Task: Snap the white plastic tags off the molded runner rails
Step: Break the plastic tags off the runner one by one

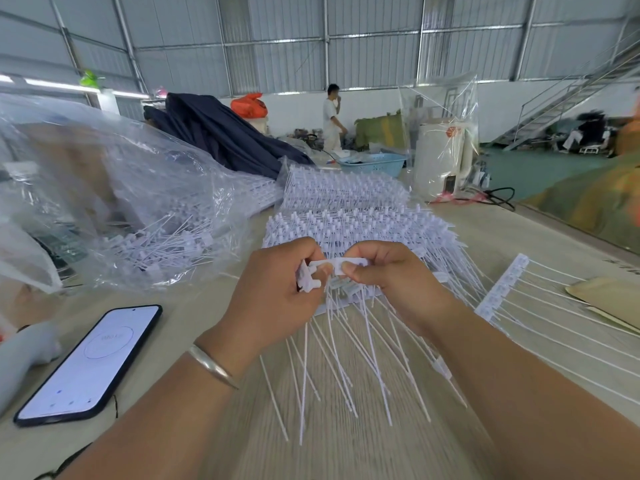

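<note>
The white runner rail (pixel 341 264) is held above the tabletop (pixel 398 445), between the two hands, and much of it is covered by fingers, so its full length cannot be made out. The thin tag tails (pixel 346 358) hanging from it are blurred, and single tags cannot be told apart. The left end of the rail is gripped by the left hand (pixel 277 289), whose fingers are curled closed around it; a few white pieces protrude from that grip. The right end is pinched by the right hand (pixel 388 275), thumb over the rail and fingers tucked beneath. The grip of both hands is thus narrow and closed on the rail. Just behind the hands, stacked rails (pixel 346 216) are piled on the tabletop. A further rail (pixel 502 285) lies to the right. A clear bag (pixel 114 202) of loose tags is seen at the left, and a phone (pixel 93 362) lies near the left forearm.
</note>
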Tool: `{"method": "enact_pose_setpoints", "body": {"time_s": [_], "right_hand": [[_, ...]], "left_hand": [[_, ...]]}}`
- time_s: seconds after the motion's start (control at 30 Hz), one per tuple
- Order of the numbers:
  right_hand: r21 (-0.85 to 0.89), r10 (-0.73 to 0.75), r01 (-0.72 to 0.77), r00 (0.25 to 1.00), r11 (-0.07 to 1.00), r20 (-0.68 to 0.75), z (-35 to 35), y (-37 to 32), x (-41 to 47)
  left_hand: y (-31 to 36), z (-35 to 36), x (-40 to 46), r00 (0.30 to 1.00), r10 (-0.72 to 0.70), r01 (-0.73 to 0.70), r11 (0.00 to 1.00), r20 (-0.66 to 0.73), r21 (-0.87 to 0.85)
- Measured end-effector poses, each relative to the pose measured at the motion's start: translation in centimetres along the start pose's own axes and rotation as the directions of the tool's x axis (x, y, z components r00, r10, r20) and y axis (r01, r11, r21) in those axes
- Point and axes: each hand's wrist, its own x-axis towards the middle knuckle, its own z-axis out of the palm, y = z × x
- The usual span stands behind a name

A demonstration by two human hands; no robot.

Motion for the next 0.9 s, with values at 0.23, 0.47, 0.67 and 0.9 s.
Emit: {"method": "enact_pose_setpoints", "body": {"time_s": [0.23,0.47,0.67,0.9], "right_hand": [[-0.594,-0.36,0.271,0.932,0.757,-0.034,0.9,-0.9,-0.4],[-0.963,-0.475,0.15,0.88,0.224,0.027,3.6,-0.9,-1.4],[-0.925,-0.345,0.002,0.928,0.379,-0.139,3.5,-1.0,-0.8],[-0.885,-0.313,-0.037,0.928,0.464,-0.203,3.7,-1.0,-0.8]], "left_hand": [[-0.1,0.6,0.3,0.967,-0.244,0.229,0.96,-0.08,-0.158],[0.5,1.5,0.4,0.959,-0.25,0.255,0.967,-0.135,0.024],[1.6,2.2,0.2,0.99,-0.115,0.132,0.962,-0.083,0.241],[1.7,2.8,0.3,0.986,-0.126,0.153,0.946,-0.109,0.286]]}}
